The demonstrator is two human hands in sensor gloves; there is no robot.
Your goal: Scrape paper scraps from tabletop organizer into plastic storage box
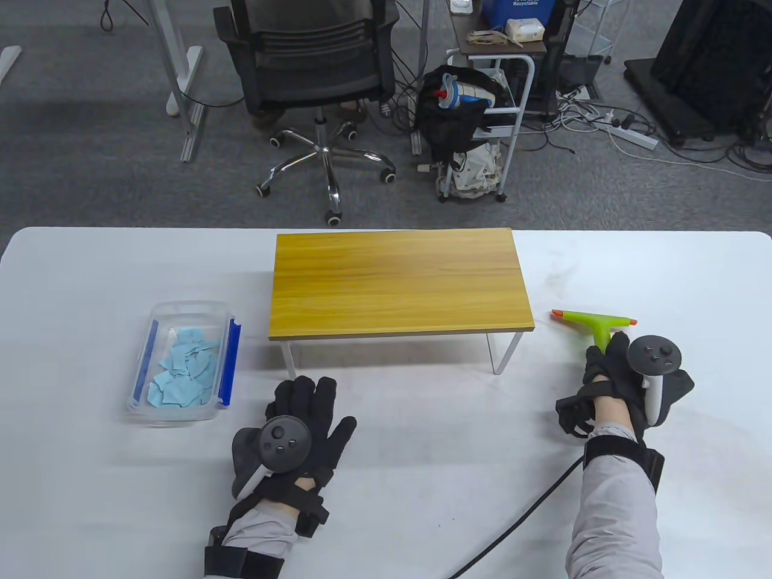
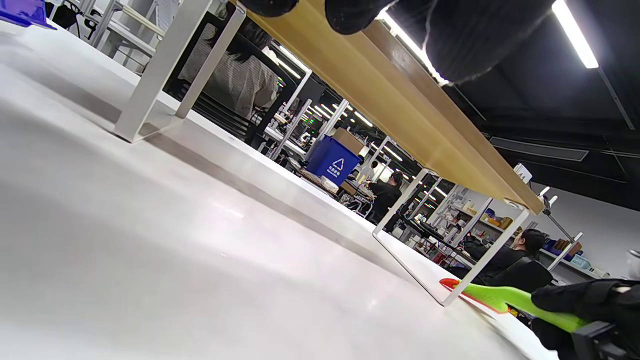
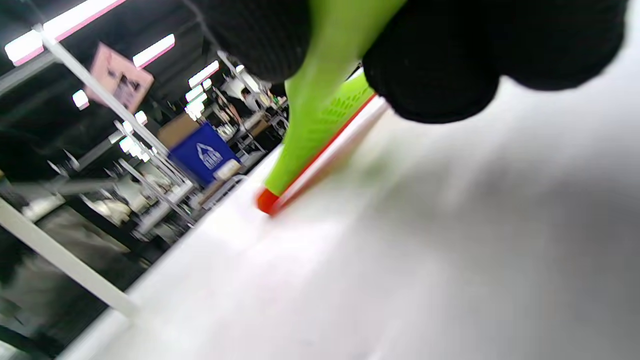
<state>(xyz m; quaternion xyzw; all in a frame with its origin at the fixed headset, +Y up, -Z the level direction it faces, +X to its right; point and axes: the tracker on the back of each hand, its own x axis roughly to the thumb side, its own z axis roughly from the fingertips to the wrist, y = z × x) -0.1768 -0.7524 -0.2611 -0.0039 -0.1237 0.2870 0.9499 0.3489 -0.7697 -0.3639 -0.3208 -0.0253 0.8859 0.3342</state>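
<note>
White table (image 1: pixel 422 434), green scraper (image 1: pixel 594 322) handle gripped within right-hand fingers (image 1: pixel 597 362)

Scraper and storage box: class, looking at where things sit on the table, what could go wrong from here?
1. The storage box has no lid on it, and the blue paper scraps inside are light. A bump from the nearby left hand could tip them out.
2. The right hand holds the green scraper by its handle, blade on the table beside the wooden organizer. A careless swing might hit its white leg.
</note>
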